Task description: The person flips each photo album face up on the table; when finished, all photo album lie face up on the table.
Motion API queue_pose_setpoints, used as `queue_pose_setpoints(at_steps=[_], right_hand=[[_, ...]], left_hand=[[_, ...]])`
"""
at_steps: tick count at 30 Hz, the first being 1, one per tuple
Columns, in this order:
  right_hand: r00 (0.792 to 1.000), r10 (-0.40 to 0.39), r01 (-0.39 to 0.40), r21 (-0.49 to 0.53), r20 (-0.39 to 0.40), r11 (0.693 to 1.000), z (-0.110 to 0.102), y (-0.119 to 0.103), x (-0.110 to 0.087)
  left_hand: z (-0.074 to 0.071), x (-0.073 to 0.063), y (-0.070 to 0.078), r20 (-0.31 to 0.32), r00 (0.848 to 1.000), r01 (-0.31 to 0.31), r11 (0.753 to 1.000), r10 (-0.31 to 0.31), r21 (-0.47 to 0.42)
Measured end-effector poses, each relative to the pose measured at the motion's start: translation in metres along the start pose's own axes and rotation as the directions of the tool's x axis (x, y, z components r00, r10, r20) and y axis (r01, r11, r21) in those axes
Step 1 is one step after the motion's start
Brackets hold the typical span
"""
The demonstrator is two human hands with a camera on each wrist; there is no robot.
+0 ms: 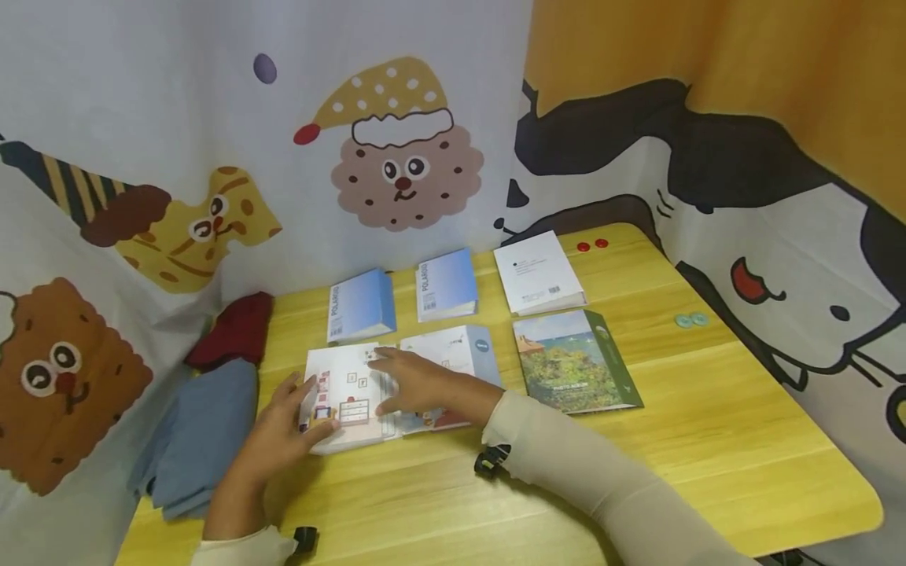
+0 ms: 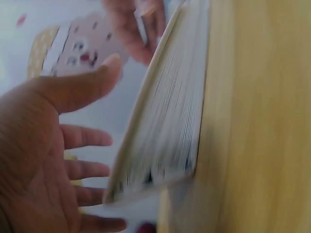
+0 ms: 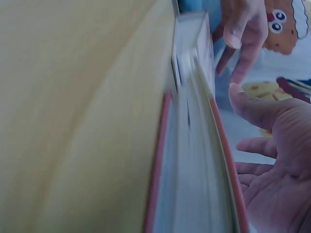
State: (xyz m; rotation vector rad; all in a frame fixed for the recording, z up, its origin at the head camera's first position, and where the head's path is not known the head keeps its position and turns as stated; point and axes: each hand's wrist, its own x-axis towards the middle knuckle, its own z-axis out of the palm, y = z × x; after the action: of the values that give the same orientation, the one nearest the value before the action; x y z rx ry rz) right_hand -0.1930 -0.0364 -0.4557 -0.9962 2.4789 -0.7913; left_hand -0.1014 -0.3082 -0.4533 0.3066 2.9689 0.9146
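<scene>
A white album (image 1: 354, 393) with small furniture drawings lies at the front left of the wooden table. At its left edge is my left hand (image 1: 283, 428), thumb over the cover and fingers spread; the left wrist view shows this hand (image 2: 43, 145) loosely extended beside the thick page block (image 2: 160, 116). My right hand (image 1: 418, 381) hovers over the album's right edge, where a second white album (image 1: 446, 346) with a blue strip adjoins it. In the right wrist view the fingers of this hand (image 3: 277, 160) are relaxed, close to red-edged covers (image 3: 226, 150). Neither hand grips anything.
Behind stand two blue albums (image 1: 362, 305) and a white one (image 1: 541, 275). A green-edged photo album (image 1: 566, 365) lies to the right. Folded blue cloth (image 1: 205, 432) and dark red cloth (image 1: 237, 326) sit left. Red (image 1: 592, 245) and green discs (image 1: 690, 320) lie right.
</scene>
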Motion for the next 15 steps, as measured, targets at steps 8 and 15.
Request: queue_pose_setpoints(at_steps=[8,15], right_hand=[[0.989,0.023,-0.018,0.037,-0.146,0.999,-0.040,0.049,-0.027],[0.982,0.078,-0.073,0.033,-0.174,0.997,-0.063,0.096,-0.055]], left_hand=[[0.034,0.023,0.055,-0.042,0.982,-0.167,0.955,0.182,0.243],[0.071,0.040,0.102,0.046,0.980,-0.199,0.943,0.194,0.267]])
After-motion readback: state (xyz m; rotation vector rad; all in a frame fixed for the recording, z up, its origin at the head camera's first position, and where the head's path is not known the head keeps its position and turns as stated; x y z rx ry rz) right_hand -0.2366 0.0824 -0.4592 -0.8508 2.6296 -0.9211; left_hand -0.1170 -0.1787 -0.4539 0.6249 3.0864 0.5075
